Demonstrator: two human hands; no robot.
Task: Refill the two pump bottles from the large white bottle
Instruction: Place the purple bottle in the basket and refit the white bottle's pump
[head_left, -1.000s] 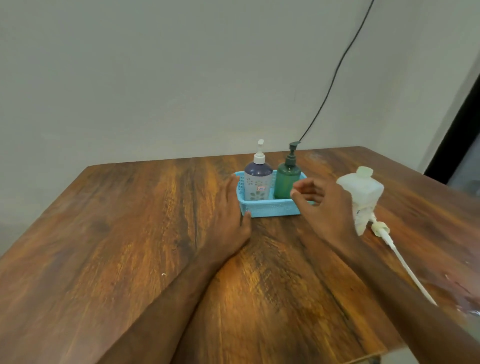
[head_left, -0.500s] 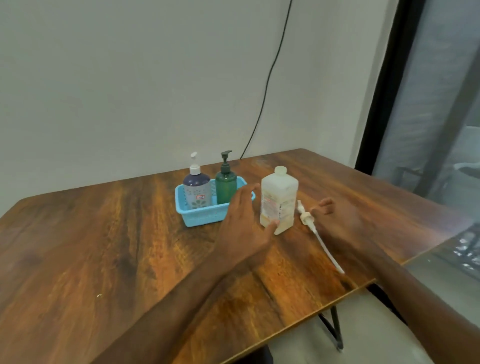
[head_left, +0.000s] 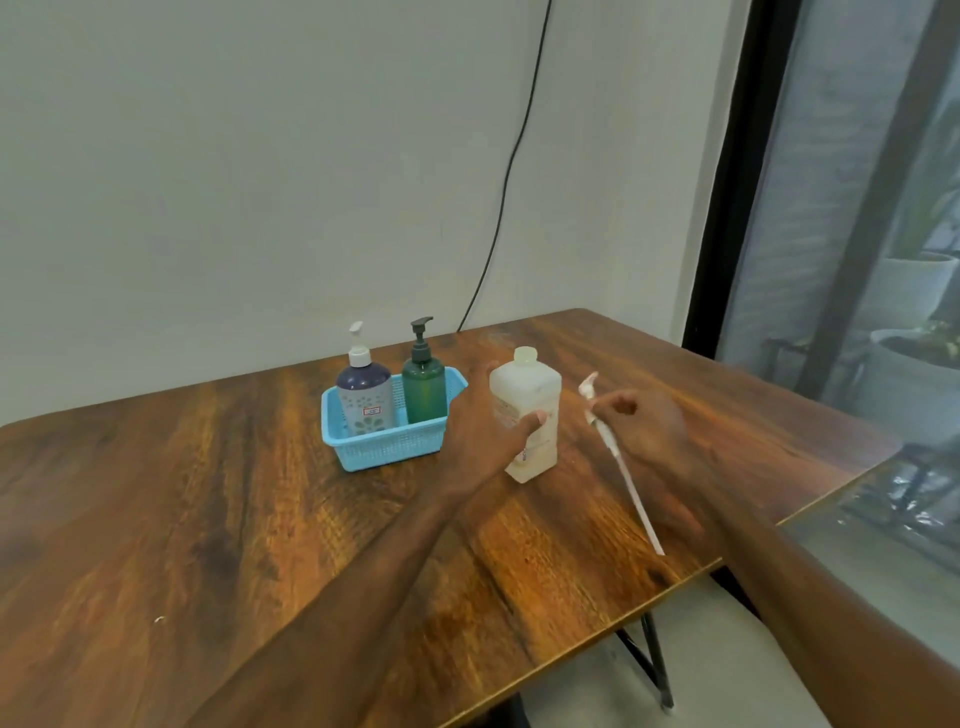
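Centrally, large white bottle (head_left: 535, 395) in grip of left hand (head_left: 480, 434), pump (head_left: 627, 483) beside in pinch of right hand (head_left: 649, 431)

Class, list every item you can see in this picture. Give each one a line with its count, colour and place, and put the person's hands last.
table: one, brown wood grain, fills the foreground
basket: one, light blue, on the table towards the wall
purple pump bottle: one, white pump, left side of the basket
green pump bottle: one, dark pump, right side of the basket
large white bottle: one, neck open, upright on the table to the right of the basket
loose pump: one, white with a long tube, to the right of the large white bottle
cable: one, black, runs down the wall
window frame: one, black, at the right
plant pots: two, pale, blurred behind the glass
left hand: grips the large white bottle
right hand: pinches the loose pump near its head
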